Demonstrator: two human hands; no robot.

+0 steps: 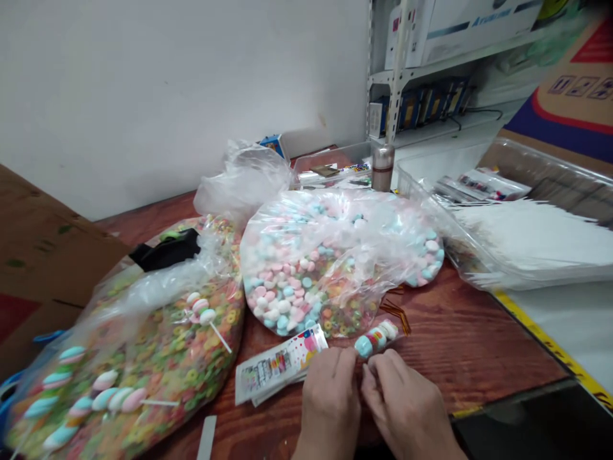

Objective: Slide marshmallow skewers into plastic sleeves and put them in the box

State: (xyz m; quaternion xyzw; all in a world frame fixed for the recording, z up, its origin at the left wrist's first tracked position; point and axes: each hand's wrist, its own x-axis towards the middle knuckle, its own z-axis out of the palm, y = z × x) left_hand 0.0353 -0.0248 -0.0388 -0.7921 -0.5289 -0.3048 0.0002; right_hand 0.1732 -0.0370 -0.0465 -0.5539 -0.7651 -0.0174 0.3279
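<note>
Both hands meet at the near edge of the wooden table, fingertips pinched together. Between them a marshmallow skewer point(377, 338) points away from me, its blue, white and orange pieces seemingly inside a clear wrapper. My left hand point(331, 395) closes on its lower end from one side, and my right hand point(400, 396) from the other. The stick and whatever the fingertips pinch there are hidden. Left of the skewer lie printed clear sleeves point(282, 365), close to my left knuckles. Gold twist ties point(396, 311) rest just beyond the skewer.
A big bag of marshmallows point(287, 287) lies ahead. On the left, a bag of ring-shaped candy point(191, 358) carries several finished skewers point(115, 399). A clear plastic bin point(483, 262) with white sleeves stands right. Cardboard boxes point(48, 255) flank the table; a metal shelf point(395, 76) stands behind.
</note>
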